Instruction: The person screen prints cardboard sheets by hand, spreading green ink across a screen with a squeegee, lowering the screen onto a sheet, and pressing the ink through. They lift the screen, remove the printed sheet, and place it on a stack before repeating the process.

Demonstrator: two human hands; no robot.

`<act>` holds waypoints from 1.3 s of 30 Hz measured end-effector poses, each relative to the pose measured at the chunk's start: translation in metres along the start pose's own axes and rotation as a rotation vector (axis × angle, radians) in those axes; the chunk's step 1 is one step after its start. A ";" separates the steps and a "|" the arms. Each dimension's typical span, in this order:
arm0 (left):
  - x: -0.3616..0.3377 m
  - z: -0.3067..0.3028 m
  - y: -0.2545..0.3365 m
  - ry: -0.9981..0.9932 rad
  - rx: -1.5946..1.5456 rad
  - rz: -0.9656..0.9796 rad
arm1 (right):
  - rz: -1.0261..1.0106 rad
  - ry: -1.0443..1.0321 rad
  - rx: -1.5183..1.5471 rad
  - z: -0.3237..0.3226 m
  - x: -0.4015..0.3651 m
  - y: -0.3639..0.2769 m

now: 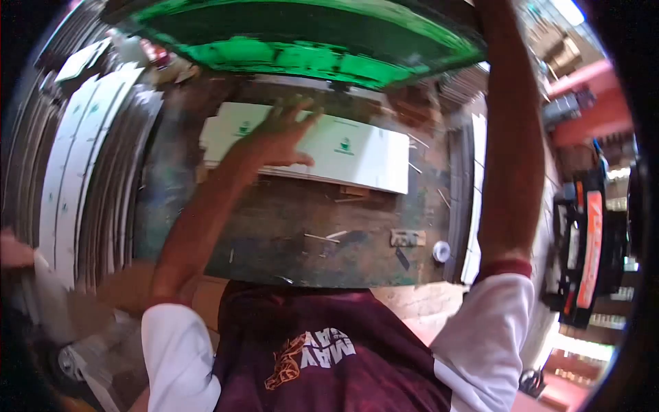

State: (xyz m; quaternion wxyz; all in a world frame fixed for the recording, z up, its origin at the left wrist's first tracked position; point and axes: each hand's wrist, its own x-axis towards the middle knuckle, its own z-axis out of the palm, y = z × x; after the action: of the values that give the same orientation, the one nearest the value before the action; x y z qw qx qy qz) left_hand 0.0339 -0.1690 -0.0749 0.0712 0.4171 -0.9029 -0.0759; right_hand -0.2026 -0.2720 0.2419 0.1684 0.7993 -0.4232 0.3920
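Observation:
A flat white cardboard sheet (371, 154) printed with small green cup logos lies across the worktable, with more layers showing under its near edge. My left hand (285, 134) is over its left half, fingers spread and thumb apart, slightly smeared by motion. Above the far side of the table hangs a raised dark frame with a green ink-smeared panel (302, 58). My right arm (511, 151) stretches up past the right end of this frame, and the hand at its end is out of view beyond the top edge.
Stacks of white printed cardboard (75, 158) stand at the left, and another stack (473, 199) lines the right side. A tape roll (441, 252) and small scraps (322, 238) lie on the dark tabletop (274, 220). Part of another person's hand (15, 250) shows at far left.

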 end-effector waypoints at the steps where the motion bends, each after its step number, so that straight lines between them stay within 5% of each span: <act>1: 0.006 0.005 -0.003 -0.118 -0.016 -0.024 | 0.115 -0.016 0.075 0.001 -0.001 -0.004; 3: 0.020 -0.003 0.003 -0.283 -0.031 -0.074 | 0.075 0.056 0.272 0.003 -0.014 -0.015; 8: 0.035 -0.006 0.002 -0.428 -0.122 -0.152 | 0.049 0.019 0.213 -0.004 -0.013 -0.025; 17: 0.018 0.007 0.037 -0.011 0.233 -0.081 | 0.088 -0.023 0.241 0.002 -0.004 -0.008; 20: 0.026 0.016 0.029 -0.075 0.116 -0.153 | 0.069 0.059 0.460 0.009 -0.009 -0.009; 22: 0.028 0.018 0.027 -0.108 0.056 -0.182 | 0.149 -0.190 0.029 0.009 0.011 0.027; 24: 0.028 0.018 0.028 -0.083 0.079 -0.169 | 0.080 -0.198 0.176 0.012 0.007 0.032; 29: 0.033 0.022 0.029 0.148 0.184 -0.148 | 0.128 -0.224 0.081 0.012 0.010 0.033; 32: 0.033 0.020 0.038 0.692 0.347 -0.084 | 0.152 -0.262 0.155 0.014 0.009 0.044; 33: 0.032 0.011 0.045 0.713 0.339 -0.095 | 0.112 -0.281 0.123 0.016 0.011 0.050; 37: -0.011 -0.035 0.061 0.607 0.238 0.047 | 0.060 -0.324 0.158 0.024 0.019 0.075; 39: -0.046 -0.078 0.073 0.309 0.019 0.119 | 0.049 -0.334 0.164 0.020 0.019 0.085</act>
State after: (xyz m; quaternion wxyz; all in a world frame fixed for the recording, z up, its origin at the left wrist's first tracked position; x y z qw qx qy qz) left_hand 0.0238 -0.0932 0.0124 0.2095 0.3704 -0.9049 0.0018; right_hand -0.2553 -0.3442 0.2382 0.0202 0.8538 -0.4313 0.2909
